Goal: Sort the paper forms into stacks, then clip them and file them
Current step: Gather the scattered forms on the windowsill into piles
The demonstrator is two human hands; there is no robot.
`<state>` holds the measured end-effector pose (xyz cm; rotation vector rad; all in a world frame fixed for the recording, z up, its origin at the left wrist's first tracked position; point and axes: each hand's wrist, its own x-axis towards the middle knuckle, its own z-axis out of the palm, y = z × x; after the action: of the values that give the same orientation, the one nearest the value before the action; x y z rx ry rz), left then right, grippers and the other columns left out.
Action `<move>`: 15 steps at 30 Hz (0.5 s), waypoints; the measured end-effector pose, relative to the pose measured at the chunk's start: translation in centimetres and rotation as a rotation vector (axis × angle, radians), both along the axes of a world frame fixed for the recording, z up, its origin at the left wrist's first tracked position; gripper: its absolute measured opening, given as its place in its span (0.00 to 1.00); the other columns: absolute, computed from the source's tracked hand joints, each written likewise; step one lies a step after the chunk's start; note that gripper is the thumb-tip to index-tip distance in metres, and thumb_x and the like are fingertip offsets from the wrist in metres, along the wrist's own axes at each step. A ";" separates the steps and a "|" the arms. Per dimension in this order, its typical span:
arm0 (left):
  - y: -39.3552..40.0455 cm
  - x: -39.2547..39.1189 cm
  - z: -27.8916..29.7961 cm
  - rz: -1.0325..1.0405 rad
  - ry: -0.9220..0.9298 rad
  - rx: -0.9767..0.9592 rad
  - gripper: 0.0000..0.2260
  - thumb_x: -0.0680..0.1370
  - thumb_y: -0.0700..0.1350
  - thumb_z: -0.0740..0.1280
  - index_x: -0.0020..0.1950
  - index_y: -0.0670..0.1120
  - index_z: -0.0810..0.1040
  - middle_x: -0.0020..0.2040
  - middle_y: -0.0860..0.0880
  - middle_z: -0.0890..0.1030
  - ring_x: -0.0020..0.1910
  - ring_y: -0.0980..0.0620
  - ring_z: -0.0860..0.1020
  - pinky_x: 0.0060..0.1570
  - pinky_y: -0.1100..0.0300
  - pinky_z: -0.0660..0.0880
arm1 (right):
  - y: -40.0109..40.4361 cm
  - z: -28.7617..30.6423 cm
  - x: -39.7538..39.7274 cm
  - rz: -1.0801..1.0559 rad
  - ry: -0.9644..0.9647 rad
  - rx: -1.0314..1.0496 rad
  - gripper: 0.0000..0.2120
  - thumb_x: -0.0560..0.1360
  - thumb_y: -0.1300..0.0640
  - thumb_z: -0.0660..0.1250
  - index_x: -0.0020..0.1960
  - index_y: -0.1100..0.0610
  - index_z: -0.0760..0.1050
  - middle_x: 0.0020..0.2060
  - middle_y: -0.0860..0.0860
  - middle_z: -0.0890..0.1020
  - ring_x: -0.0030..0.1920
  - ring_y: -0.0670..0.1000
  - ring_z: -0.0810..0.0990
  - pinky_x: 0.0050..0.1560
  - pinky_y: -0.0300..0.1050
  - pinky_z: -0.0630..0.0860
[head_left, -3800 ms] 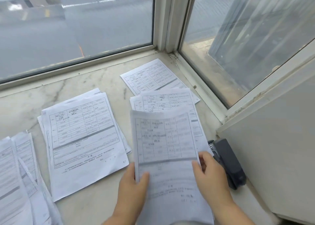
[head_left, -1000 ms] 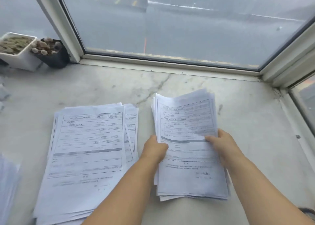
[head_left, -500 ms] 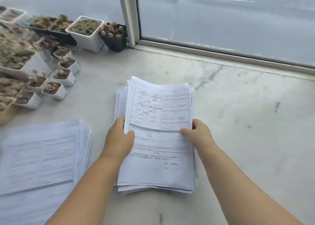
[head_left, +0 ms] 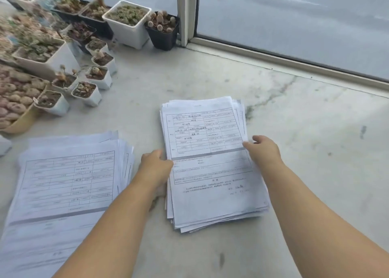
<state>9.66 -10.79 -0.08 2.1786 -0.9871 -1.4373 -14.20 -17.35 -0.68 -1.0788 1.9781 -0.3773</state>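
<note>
Head view: a stack of forms (head_left: 212,162) is seen lying on the marble sill (head_left: 305,130), right of centre, its sheets fanned unevenly at the near edge; it is held at both long sides. The left hand (head_left: 154,168) is set against the left edge, fingers curled round it; the right hand (head_left: 262,151) is pinched on the right edge about halfway up, thumb on the top sheet, fingers tucked at the side. A second stack (head_left: 67,185) is spread to the left, near, untouched and looser in its layering — the two are well apart. Small plant pots (head_left: 88,90) are crowded at the far left, and a window frame (head_left: 186,14) stands at the far edge.

The step in hand is judged to be sorting — the right stack is being set down or squared, which of the two cannot be told; no clip or file is to be seen, so clipping is not yet begun. The next move would call for the edges to be tapped even before any clip is fetched; loose sheets may slip if one side is released first.
</note>
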 end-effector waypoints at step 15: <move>3.6 -2.4 0.1 0.125 -0.030 0.137 0.16 0.73 0.42 0.62 0.60 0.42 0.74 0.60 0.42 0.76 0.57 0.40 0.77 0.58 0.50 0.75 | 5.8 0.6 -1.1 0.012 -0.154 0.158 0.09 0.72 0.56 0.70 0.44 0.62 0.77 0.41 0.58 0.82 0.38 0.58 0.80 0.43 0.49 0.78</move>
<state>7.25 -7.15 0.03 2.3201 -0.7664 -1.4568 -15.27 -11.51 -0.05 -0.9329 1.8317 -0.2833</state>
